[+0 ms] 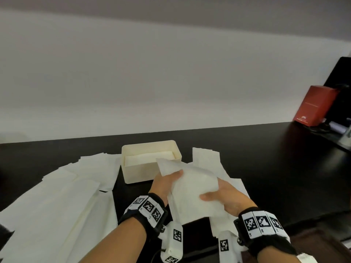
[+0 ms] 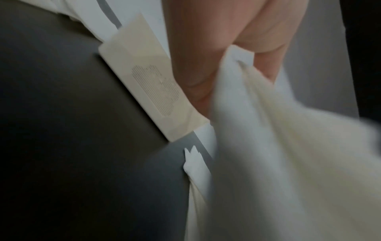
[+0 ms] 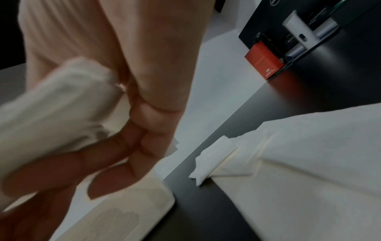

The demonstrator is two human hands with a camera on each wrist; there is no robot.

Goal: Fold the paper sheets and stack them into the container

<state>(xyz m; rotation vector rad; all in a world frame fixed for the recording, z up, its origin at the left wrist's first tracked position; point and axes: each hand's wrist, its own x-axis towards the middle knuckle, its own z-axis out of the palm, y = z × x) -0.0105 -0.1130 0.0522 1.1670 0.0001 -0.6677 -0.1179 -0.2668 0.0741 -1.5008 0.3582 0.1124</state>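
Both hands hold one white paper sheet in the air just in front of the cream container. My left hand pinches its far left corner; the left wrist view shows the thumb against the sheet. My right hand grips the near right edge, with fingers curled under the paper. The sheet bows upward between the hands. The container holds folded sheets lying flat inside.
Several unfolded white sheets spread over the black table to the left, and more lie under and right of the hands. A red box and dark equipment stand at the far right.
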